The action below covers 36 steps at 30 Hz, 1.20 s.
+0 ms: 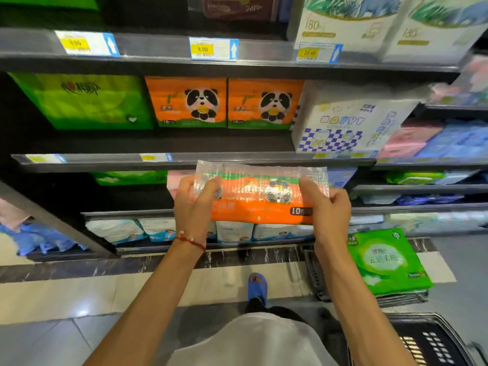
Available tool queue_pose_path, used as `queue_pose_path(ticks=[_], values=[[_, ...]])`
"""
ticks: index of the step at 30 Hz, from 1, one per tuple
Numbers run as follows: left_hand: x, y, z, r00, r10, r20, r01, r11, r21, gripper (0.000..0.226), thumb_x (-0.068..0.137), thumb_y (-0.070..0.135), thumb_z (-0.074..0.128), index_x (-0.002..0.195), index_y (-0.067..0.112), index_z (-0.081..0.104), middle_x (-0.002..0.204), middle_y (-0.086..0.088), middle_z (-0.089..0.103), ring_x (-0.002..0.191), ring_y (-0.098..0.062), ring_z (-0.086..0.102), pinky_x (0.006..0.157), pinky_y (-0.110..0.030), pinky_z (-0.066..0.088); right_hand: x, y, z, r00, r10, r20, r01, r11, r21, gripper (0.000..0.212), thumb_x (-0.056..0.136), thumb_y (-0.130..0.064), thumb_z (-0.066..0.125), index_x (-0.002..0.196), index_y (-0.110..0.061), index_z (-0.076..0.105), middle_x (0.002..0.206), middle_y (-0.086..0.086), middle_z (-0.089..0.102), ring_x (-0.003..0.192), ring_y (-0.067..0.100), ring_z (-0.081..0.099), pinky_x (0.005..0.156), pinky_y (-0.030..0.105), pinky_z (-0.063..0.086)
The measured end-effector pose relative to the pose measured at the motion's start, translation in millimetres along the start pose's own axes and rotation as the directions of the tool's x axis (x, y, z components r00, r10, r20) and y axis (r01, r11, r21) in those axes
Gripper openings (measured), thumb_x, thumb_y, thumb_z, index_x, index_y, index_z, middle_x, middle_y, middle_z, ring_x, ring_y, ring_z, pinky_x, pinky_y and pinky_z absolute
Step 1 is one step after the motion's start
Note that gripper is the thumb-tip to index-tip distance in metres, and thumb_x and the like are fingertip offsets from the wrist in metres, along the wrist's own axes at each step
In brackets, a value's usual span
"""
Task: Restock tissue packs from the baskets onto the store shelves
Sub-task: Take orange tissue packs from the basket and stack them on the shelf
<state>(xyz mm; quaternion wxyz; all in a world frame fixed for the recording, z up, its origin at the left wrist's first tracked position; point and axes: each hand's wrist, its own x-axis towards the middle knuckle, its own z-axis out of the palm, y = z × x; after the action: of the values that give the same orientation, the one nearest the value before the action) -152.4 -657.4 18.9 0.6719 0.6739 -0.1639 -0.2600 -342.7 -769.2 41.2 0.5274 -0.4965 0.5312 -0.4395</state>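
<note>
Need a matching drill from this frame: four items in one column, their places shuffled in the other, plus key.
Items
1. nearest orange pack
2. lower-right green pack
3. blue-checkered white pack
4. blue sandal

Places
A. on the floor tiles
B. on the shelf, right of two orange panda packs
C. gripped by left hand and right hand
D. atop a dark basket

Pairs: 1-C, 2-D, 3-B, 4-A
</note>
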Motion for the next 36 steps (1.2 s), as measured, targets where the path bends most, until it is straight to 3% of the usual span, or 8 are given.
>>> queue_pose_path(ticks=[4,9,13,17,24,29,33,36], values=[[5,15,3,0.987,0.157,0.038,-0.152,0.983,-0.102,0.032,0.086,0.033,0.071,0.106,0.010,0.060,0.096,-0.004,0.070,0.087,-0.021,0.070,0.067,-0.031,0.057,8,-14,6,0.995,-0.056,-0.082,0.059,0.998,0.038,0.050,0.083,-0.048,0.088,0.083,-0.022,0.045,0.080,0.002,0.061,0.066,0.013,0.058,0.064,0.033,0.049],[25,28,16,0.973,0.227,0.035,-0.214,0.951,-0.223,0.028,0.084,0.032,0.075,0.100,0.016,0.059,0.092,-0.006,0.064,0.085,-0.029,0.063,0.069,-0.048,0.054,25,-28,18,0.984,-0.111,-0.137,0.129,0.982,0.136,0.044,0.086,-0.031,0.088,0.081,-0.020,0.046,0.074,-0.004,0.061,0.053,-0.001,0.059,0.050,0.020,0.049],[44,38,28,0.960,0.277,0.036,-0.258,0.929,-0.265,0.031,0.077,0.034,0.080,0.098,0.021,0.060,0.094,-0.006,0.065,0.087,-0.029,0.061,0.073,-0.047,0.051,44,-33,25,0.981,-0.149,-0.127,0.173,0.964,0.201,0.048,0.077,-0.046,0.091,0.084,-0.021,0.050,0.084,0.004,0.065,0.074,0.018,0.064,0.067,0.040,0.058],[64,42,43,0.957,0.291,0.015,-0.273,0.914,-0.300,0.028,0.079,0.023,0.077,0.100,0.017,0.060,0.090,0.003,0.069,0.082,-0.017,0.068,0.065,-0.032,0.055,67,-35,36,0.981,-0.170,-0.096,0.187,0.959,0.212,0.061,0.063,-0.062,0.088,0.088,-0.021,0.051,0.091,0.008,0.069,0.080,0.025,0.068,0.075,0.047,0.061],[113,36,65,0.948,0.318,-0.021,-0.316,0.929,-0.193,0.021,0.075,0.039,0.081,0.087,0.037,0.064,0.096,-0.010,0.068,0.094,-0.043,0.065,0.084,-0.064,0.053,115,-20,57,0.981,-0.167,-0.100,0.186,0.957,0.222,0.065,0.063,-0.073,0.089,0.086,-0.025,0.051,0.094,0.019,0.066,0.084,0.029,0.062,0.087,0.064,0.059],[141,27,77,0.970,0.243,-0.025,-0.243,0.952,-0.184,0.024,0.073,0.049,0.082,0.087,0.039,0.065,0.102,-0.010,0.070,0.106,-0.048,0.063,0.090,-0.072,0.049,130,-18,64,0.975,-0.224,0.012,0.217,0.954,0.207,0.056,0.074,-0.052,0.086,0.096,-0.013,0.051,0.087,-0.004,0.061,0.069,-0.002,0.058,0.068,0.019,0.050],[149,18,81,0.985,0.167,-0.040,-0.171,0.972,-0.160,0.041,0.070,0.055,0.079,0.097,0.028,0.064,0.100,-0.001,0.071,0.098,-0.032,0.067,0.094,-0.066,0.051,142,-2,59,0.956,-0.243,0.162,0.226,0.967,0.119,0.055,0.082,-0.026,0.089,0.117,-0.006,0.051,0.109,0.002,0.067,0.089,0.003,0.069,0.081,0.023,0.056],[152,22,85,0.983,0.180,0.021,-0.177,0.977,-0.116,0.047,0.075,0.055,0.077,0.110,0.027,0.063,0.110,-0.001,0.071,0.107,-0.025,0.068,0.100,-0.058,0.052,147,9,56,0.939,-0.229,0.257,0.226,0.973,0.043,0.075,0.078,-0.025,0.092,0.136,-0.016,0.046,0.129,0.004,0.063,0.115,0.013,0.067,0.097,0.032,0.057]])
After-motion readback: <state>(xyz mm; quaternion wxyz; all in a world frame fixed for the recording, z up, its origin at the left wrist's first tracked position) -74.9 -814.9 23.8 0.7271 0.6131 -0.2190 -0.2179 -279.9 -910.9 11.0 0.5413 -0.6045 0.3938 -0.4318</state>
